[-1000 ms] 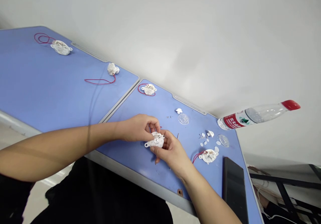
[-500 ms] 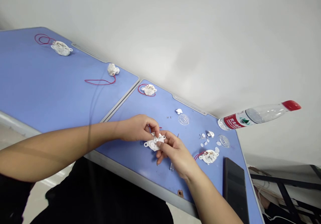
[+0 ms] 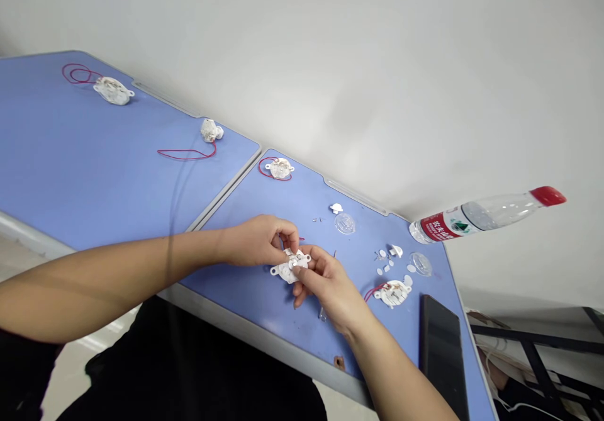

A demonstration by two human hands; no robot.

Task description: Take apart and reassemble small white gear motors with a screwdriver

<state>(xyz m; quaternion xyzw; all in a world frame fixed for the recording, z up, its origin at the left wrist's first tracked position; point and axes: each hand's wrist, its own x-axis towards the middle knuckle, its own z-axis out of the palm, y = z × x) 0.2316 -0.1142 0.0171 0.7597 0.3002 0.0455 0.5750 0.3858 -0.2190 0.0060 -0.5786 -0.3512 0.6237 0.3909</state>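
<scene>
Two bare hands meet over a blue table. Between them sits a small white motor, flat and oval, its long axis running left to right, resting on or just above the tabletop. The left hand pinches its far edge with fingers closed on it. The right hand, from the near right, presses fingertips together on the motor's top. Both hands touch it; neither is nearer.
</scene>
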